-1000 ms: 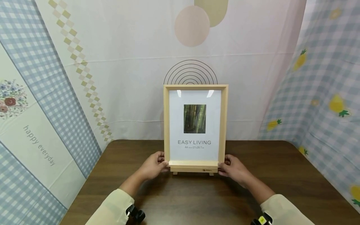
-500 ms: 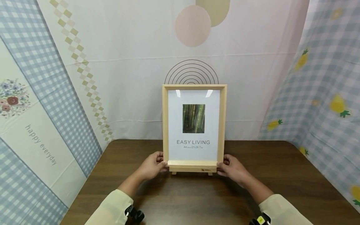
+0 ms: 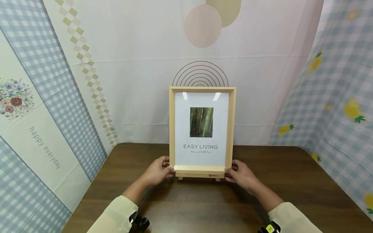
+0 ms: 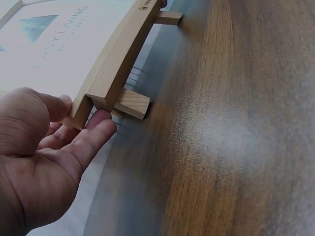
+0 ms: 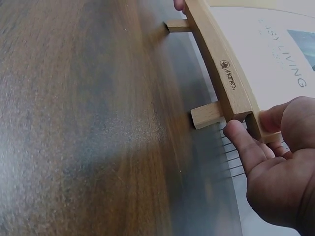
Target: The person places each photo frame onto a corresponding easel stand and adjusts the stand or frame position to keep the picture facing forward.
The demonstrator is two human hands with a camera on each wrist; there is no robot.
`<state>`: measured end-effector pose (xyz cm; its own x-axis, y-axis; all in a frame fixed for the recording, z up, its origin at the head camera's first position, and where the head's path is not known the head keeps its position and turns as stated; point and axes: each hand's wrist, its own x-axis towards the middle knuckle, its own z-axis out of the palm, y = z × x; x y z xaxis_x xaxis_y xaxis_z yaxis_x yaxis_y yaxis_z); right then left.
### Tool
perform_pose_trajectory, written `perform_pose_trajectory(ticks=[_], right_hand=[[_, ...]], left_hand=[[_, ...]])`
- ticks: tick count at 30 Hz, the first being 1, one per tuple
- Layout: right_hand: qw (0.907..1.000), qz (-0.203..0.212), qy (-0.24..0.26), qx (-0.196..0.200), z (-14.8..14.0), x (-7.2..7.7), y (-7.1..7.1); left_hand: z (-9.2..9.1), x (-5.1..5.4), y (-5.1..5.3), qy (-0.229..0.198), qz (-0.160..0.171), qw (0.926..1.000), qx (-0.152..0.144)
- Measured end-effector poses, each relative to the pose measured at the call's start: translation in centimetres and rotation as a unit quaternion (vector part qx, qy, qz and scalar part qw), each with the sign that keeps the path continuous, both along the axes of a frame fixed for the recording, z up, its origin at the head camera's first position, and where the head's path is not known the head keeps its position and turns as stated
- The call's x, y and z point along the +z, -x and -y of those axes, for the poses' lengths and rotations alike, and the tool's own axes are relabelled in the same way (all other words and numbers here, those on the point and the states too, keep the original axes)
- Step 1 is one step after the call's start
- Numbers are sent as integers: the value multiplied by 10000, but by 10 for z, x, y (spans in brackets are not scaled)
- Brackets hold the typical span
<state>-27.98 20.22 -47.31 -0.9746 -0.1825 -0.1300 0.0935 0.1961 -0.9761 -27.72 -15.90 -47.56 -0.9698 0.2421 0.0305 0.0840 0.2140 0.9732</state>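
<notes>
A light wooden picture frame (image 3: 172, 129) with a bamboo picture and the words EASY LIVING stands upright on the ledge of a small wooden easel (image 3: 192, 174). At its lower left corner, my left hand (image 3: 157, 170) pinches the frame, thumb on the front and fingers behind. My right hand (image 3: 241, 174) does the same at the lower right corner. In the left wrist view, fingertips (image 4: 106, 127) lie under the end of the easel's ledge. The right wrist view shows a fingertip (image 5: 234, 129) against the ledge's other end. The easel's back is hidden.
The dark wooden table (image 3: 186, 207) carries the easel near its far edge. Just behind hangs a pale patterned cloth (image 3: 140, 97). Checked cloths hang at the left (image 3: 38, 42) and at the right (image 3: 335, 113).
The view has turned slightly left, so the background sits a little further right. Both hands keep their hold at the lower corners; the frame and easel shift slightly left against the backdrop.
</notes>
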Motion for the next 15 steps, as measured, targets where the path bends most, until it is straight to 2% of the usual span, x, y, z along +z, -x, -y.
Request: perform_pose_trajectory(ticks=[5,10,13,15], right_hand=[[10000,-49,-56,-28,1,1,-1],[9991,-289,-310,9,2,-1,-1],[9973,-466,-561,-18,1,-1,-1],[9945,-648,-818,20,0,-2,-2]], left_hand=[[1,-1,-1,73,-39,10000,23],[2,-3,-2,178,-84,9998,89],[4,-3,-4,458,-284,9985,79],[7,-1,-7,908,-457,9947,137]])
